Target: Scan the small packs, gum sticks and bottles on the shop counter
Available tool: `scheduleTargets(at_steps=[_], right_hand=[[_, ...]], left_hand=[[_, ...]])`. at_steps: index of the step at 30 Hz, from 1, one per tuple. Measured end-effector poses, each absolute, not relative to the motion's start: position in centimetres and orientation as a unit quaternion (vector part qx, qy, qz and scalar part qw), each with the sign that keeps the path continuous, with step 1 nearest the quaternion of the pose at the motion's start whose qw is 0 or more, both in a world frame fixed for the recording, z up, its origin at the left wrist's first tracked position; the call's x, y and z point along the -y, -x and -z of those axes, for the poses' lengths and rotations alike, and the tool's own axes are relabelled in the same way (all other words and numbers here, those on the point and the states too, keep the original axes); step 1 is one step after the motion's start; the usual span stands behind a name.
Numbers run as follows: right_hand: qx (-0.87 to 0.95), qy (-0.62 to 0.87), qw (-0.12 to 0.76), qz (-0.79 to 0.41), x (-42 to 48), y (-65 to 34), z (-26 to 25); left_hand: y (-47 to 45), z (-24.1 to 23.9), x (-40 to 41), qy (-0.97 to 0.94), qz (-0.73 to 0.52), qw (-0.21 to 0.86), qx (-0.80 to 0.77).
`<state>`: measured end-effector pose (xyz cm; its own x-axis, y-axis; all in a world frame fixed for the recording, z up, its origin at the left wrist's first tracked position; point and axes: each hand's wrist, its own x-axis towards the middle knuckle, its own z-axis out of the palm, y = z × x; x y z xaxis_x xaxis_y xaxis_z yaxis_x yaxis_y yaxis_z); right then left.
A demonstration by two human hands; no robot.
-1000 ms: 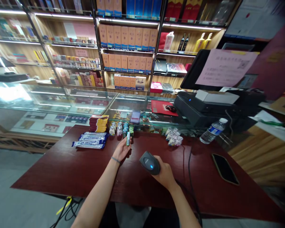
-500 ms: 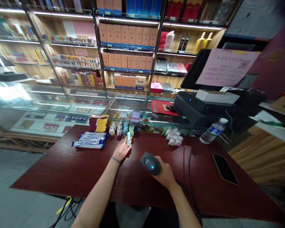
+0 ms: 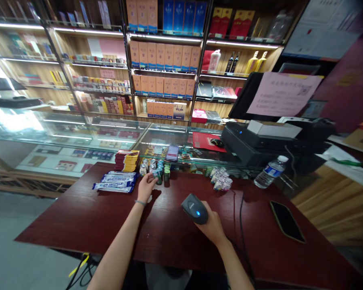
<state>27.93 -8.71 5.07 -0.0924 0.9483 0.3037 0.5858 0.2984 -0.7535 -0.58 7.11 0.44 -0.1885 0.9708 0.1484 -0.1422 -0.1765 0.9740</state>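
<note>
My right hand [image 3: 212, 225] is wrapped round the handle of a dark barcode scanner [image 3: 195, 208], whose blue light is lit. The scanner is held above the middle of the brown table. My left hand [image 3: 147, 187] reaches to the rows of small candy-type bottles [image 3: 152, 165], its thumb and fingers closed on a small teal bottle [image 3: 158, 175]. Just right of it stand small green bottles [image 3: 167, 173]. Left of this hand lie long blue-and-white packets [image 3: 116, 182], and behind them a stack of red and yellow packs [image 3: 127, 160].
A second cluster of small bottles [image 3: 221, 179] stands on the right part of the table [image 3: 166, 233]. Beyond it are a water bottle [image 3: 271, 172] and a phone [image 3: 287, 221]. The scanner's cable [image 3: 242, 225] runs across the table. A glass counter [image 3: 184, 139] borders the far edge.
My left hand has let go of the green-and-white bottle, moved slightly left and closed on a teal one. The right hand with the scanner has barely moved; the view has tilted up slightly.
</note>
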Motion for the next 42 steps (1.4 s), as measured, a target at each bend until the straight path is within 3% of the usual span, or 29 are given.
scheduleTargets(at_steps=[9, 30, 42], right_hand=[[0.709, 0.533, 0.403, -0.224, 8.7, -28.0, -4.6], [0.702, 0.539, 0.412, -0.217, 8.6, -27.9, -4.5], [0.698, 0.554, 0.397, -0.220, 9.2, -28.3, -5.6]], left_hand=[[1.4, 1.6, -8.1, -0.583, -0.538, 0.266, -0.548], [1.2, 2.3, -9.6, -0.627, -0.497, 0.226, -0.556], [1.1, 1.1, -7.4, -0.563, -0.590, 0.185, -0.549]])
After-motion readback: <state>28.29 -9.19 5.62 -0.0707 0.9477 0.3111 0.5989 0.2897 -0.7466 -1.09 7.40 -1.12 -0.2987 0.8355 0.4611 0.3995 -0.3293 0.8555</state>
